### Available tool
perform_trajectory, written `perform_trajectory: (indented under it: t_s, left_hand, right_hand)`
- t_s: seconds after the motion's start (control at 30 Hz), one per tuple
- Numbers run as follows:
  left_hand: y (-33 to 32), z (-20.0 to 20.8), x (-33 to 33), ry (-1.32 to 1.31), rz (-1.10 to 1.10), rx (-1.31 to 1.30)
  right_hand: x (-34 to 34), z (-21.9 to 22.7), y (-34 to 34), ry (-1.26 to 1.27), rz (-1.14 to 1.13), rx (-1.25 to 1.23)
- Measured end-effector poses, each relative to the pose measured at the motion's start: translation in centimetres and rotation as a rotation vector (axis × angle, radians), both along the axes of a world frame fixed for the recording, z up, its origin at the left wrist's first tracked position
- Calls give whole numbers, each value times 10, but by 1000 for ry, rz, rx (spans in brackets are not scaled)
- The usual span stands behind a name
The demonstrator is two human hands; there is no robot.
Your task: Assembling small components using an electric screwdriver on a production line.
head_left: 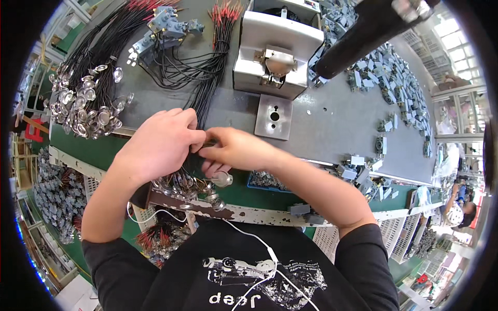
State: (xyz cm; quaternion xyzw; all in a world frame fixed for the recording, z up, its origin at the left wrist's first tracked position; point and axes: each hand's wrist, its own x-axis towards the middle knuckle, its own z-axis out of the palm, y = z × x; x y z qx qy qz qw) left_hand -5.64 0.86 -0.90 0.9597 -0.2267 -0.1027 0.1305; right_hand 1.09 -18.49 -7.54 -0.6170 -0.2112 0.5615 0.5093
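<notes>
My left hand [158, 142] and my right hand [236, 150] meet at the near edge of the grey workbench [332, 119], fingers pinched together on a bundle of black wires [207, 83] that runs up the bench to red-tipped ends. Under my hands hang several round silver metal discs [223, 179] joined to those wires. What exactly sits between my fingertips is hidden.
A white press-like machine [277, 52] with a metal plate [274, 116] stands just beyond my hands. A heap of wired silver discs [85, 106] lies at left. Grey plastic parts [399, 78] pile up at right. A dark cylinder [358, 36] crosses the upper right. Another person [459, 210] works far right.
</notes>
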Motion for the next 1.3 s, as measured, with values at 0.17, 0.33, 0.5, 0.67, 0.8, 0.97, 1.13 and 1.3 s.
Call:
perform_trajectory:
  t_s: [0.17, 0.33, 0.5, 0.67, 0.8, 0.97, 1.13, 1.3]
  left_hand:
    - [20, 11, 6, 8, -4, 26]
    - [24, 7, 8, 9, -47, 19]
    - [-6, 16, 18, -87, -90, -21]
    - [-41, 5, 42, -108, -111, -452]
    - [-40, 1, 59, -43, -129, -485]
    - [-36, 0, 66, 11, -109, -434]
    - [-62, 5, 53, -131, -3, -538]
    - [-67, -9, 56, -134, 73, -662]
  right_hand:
    - [-7, 11, -11, -412, -75, -91]
    - [-1, 43, -55, 106, -479, 227]
    - [-10, 59, -90, 84, -284, 131]
    - [12, 73, -88, -1242, 245, -272]
    - [18, 61, -110, -892, -133, -10]
    - [28, 44, -120, -963, -171, 108]
    - [3, 38, -114, -808, -673, 247]
    - [0, 34, -102, -630, -838, 234]
